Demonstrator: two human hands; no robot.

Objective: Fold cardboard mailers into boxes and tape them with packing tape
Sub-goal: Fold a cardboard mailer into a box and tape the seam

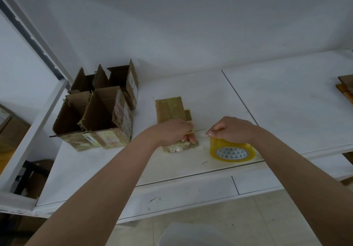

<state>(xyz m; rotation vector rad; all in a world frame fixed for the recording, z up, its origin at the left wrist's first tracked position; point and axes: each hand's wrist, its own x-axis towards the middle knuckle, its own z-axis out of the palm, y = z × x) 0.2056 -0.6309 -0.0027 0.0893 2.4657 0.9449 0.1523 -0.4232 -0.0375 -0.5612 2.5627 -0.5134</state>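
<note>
Box in hand: small cardboard mailer (172, 112), brown and glossy with tape, lies on the white table (286, 102) under the left hand.
Left hand (172, 132): fingers curled, pinching a thin blade-like tool (196, 130) over the mailer's near end.
Right hand (232, 130): curled on the tape roll (232, 151), thumb and finger pinching the tape end.
Handling: mailer looks light and stiff, taped faces slick; I'd hold it by its edges.
Tape: clear yellowish film, likely sticky and easily creased.
Finished boxes (99, 110): open-topped, worn, standing well left.
</note>
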